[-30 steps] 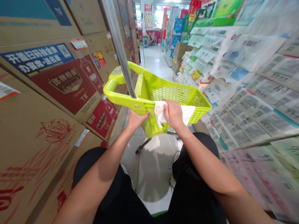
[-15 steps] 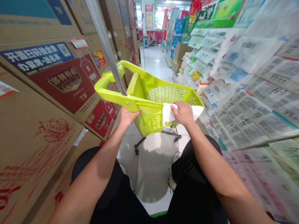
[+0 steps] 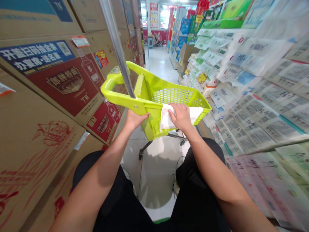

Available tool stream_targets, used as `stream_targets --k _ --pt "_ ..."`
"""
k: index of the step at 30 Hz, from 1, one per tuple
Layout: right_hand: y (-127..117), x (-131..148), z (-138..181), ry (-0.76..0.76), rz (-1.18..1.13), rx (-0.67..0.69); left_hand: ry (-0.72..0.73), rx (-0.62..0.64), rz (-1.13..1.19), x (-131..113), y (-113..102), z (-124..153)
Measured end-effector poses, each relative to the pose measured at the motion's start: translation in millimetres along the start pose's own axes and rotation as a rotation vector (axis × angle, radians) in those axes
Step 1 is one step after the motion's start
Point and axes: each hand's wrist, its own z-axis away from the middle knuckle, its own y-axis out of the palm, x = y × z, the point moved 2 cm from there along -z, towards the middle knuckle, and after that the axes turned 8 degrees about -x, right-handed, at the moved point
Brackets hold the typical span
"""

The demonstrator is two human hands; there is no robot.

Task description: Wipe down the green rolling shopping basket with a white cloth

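Observation:
A lime-green shopping cart basket (image 3: 145, 108) on metal legs with casters stands in front of me, its handle end to the left. My left hand (image 3: 135, 120) grips the near side below the handle, thumb on the outer wall and the other fingers hidden beneath or behind it. My right hand (image 3: 181, 117) presses a white cloth (image 3: 166, 120) against the near rim and side, fingers bent over the top edge. The cloth hangs down the perforated wall and spreads out to the right of the hand. A metal pole (image 3: 117, 45) rises at the handle end.
Stacked cardboard cartons (image 3: 62, 87) line the left side closely. On the right are piled plastic-wrapped packs (image 3: 253, 122) with handwritten prices. An aisle of pale floor tiles (image 3: 159, 61) runs ahead, with a blue stool (image 3: 150, 42) at its far end.
My right hand has slid left along the rim, taking the white cloth with it. The cart's handle end and my left hand have shifted slightly right in view.

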Motion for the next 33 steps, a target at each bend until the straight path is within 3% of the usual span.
stream_targets --k 5,9,13,20,23,27,33 --pt "-1 -40 6 0.124 0.111 -0.029 -0.039 -0.026 0.088 21 -19 -30" --pt "-2 -45 14 0.131 0.180 -0.049 -0.073 -0.064 0.176 34 -28 -37" --pt "2 -24 17 0.094 0.179 -0.083 -0.067 -0.088 0.151 37 -28 -32" --pt "8 43 2 -0.032 -0.040 -0.046 0.024 -0.086 -0.005 10 -7 2" --pt "6 53 -4 -0.114 -0.096 -0.003 0.020 -0.085 -0.018 7 -2 3" --pt "7 35 -6 -0.112 -0.038 0.061 -0.022 -0.051 0.026 20 -6 -15" --pt "11 -8 4 0.034 0.155 -0.009 -0.034 -0.031 0.236 36 -14 -39"
